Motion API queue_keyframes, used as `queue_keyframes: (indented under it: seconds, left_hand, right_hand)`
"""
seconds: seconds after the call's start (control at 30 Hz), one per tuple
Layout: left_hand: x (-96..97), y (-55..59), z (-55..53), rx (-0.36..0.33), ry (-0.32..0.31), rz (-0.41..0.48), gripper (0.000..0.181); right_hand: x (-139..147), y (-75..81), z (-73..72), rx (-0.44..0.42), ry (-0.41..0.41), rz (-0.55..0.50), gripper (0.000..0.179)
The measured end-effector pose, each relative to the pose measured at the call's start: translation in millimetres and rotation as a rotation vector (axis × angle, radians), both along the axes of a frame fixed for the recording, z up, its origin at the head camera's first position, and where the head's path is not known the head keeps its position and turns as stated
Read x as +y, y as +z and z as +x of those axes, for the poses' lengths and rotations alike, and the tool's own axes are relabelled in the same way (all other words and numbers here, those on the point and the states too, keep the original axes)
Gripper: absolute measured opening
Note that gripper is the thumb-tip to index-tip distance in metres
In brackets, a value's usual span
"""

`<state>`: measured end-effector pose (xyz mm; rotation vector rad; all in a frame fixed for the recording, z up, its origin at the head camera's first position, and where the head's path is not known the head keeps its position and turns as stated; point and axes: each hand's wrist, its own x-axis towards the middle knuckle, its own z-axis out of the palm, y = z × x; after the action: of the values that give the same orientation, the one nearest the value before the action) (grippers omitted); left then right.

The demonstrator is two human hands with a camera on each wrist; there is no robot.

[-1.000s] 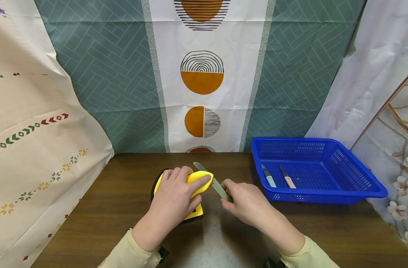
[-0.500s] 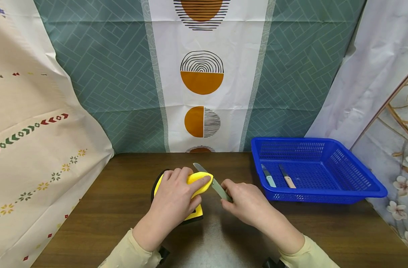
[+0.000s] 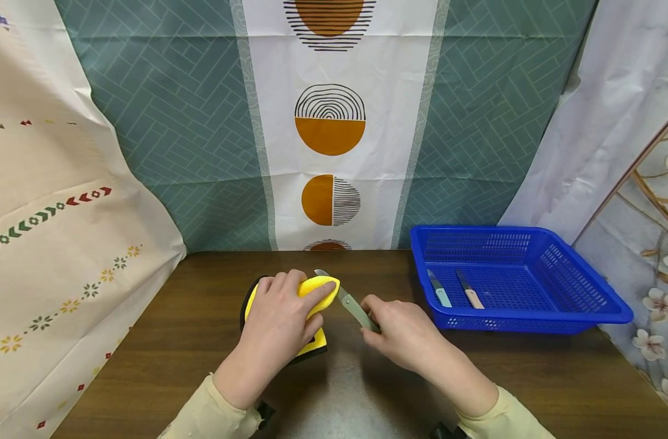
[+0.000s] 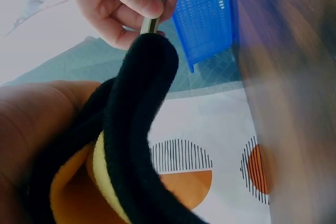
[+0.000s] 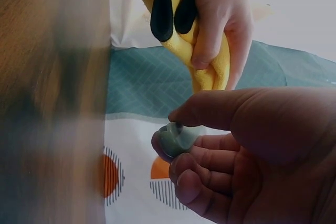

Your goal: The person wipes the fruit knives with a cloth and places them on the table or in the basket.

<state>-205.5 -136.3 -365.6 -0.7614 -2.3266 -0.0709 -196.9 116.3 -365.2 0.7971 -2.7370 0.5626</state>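
Observation:
My left hand (image 3: pixel 276 320) grips a yellow cloth (image 3: pixel 321 294) with black edging, folded around the blade of a small knife. My right hand (image 3: pixel 402 326) holds that knife by its pale green handle (image 3: pixel 355 312), the blade pointing up and left. Beyond the cloth the blade's tip (image 3: pixel 321 272) shows; the middle of the blade is hidden in the fold. The right wrist view shows the butt of the green handle (image 5: pixel 176 141) between thumb and fingers. In the left wrist view the cloth's black border (image 4: pixel 142 77) covers the blade.
A blue plastic basket (image 3: pixel 537 322) stands at the right of the brown wooden table (image 3: pixel 202 329). Inside lie a knife with a light blue handle (image 3: pixel 442 297) and one with a pink handle (image 3: pixel 473 299). Patterned fabric (image 3: pixel 334 201) hangs behind the table.
My left hand has slid a little to the left with the cloth, toward the blade's tip. More blade shows near the green handle. My right hand stays nearly still.

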Motion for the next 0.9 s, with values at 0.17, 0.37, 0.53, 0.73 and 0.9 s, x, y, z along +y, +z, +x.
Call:
queue_keyframes:
  seconds: [0.17, 0.37, 0.53, 0.73, 0.9]
  left_hand:
    - [-3.4, 1.8, -1.6, 0.005, 0.033, 0.006, 0.052]
    - [-8.7, 3.2, -4.1, 0.011, 0.064, 0.026, 0.048]
    - [-12.9, 5.0, -6.3, -0.007, 0.098, 0.032, 0.049]
    - [-17.4, 7.0, -8.5, -0.026, 0.122, 0.043, 0.050]
    - [-20.7, 6.4, -10.7, -0.047, 0.133, 0.058, 0.050]
  right_hand:
    - [-0.4, -0.1, 0.2, -0.010, -0.004, 0.001, 0.023]
    - [-0.4, -1.0, 0.2, 0.007, 0.005, 0.013, 0.023]
    - [-0.1, -0.9, 0.5, 0.009, 0.004, 0.015, 0.022]
    - [-0.1, -0.4, 0.5, 0.002, 0.002, 0.017, 0.022]
    - [0.0, -0.6, 0.1, 0.009, 0.005, 0.014, 0.021]
